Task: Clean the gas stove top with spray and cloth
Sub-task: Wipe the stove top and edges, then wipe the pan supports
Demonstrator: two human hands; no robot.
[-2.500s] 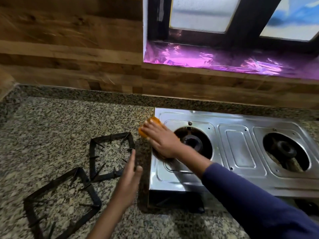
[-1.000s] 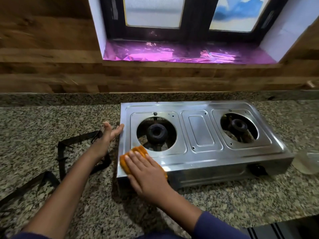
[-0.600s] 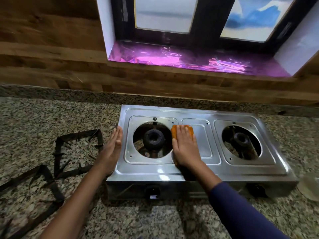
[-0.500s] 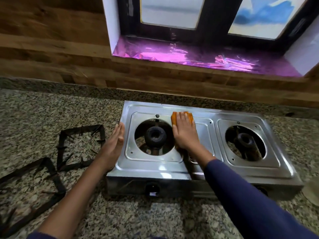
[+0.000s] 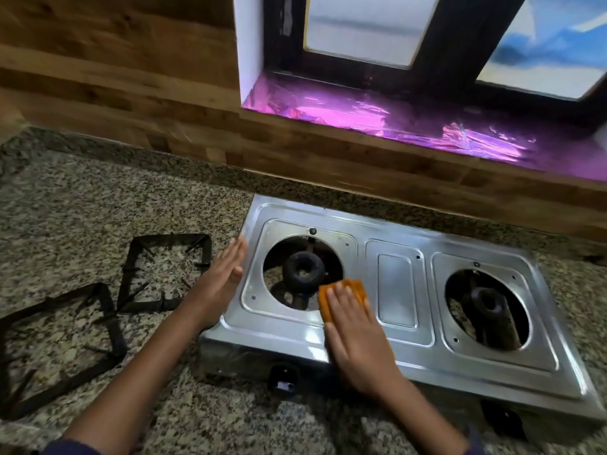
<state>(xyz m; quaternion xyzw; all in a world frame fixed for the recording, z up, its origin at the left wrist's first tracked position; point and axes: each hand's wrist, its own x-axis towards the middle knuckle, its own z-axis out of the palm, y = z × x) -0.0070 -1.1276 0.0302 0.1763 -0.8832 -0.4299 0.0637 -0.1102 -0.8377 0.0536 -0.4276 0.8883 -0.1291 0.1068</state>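
Since half a second earlier, the right hand (image 5: 358, 336) had drawn the orange cloth (image 5: 341, 298) back from the far edge of the gas stove (image 5: 410, 369) toward the front, so that it now lay at the near right rim of the left burner opening.

From the head camera, the right hand lay flat on the cloth, palm down, its fingers straight and close together, pressing the cloth against the steel top rather than gripping it. Only the far end and left edge of the cloth showed past the fingertips; the remainder was hidden under the hand. The cloth rested between the left burner (image 5: 303, 272) and the raised rectangular panel (image 5: 395, 292) in the middle of the stove top.

The left hand (image 5: 218, 284) stood on edge against the left side of the stove, fingers extended and together, thumb side up, holding nothing. Its fingertips reached toward the far left corner of the steel top.

The stove sat on a speckled granite counter (image 5: 98, 198), angled slightly, with the right burner (image 5: 487, 305) uncovered and well apart from the cloth. Two black pan supports (image 5: 167, 274) lay on the counter left of the stove, the nearer one (image 5: 62, 346) larger in view and partly cut off by the frame edge. Behind ran a wood-patterned wall (image 5: 131, 77) and a window ledge covered in purple foil (image 5: 394, 116).
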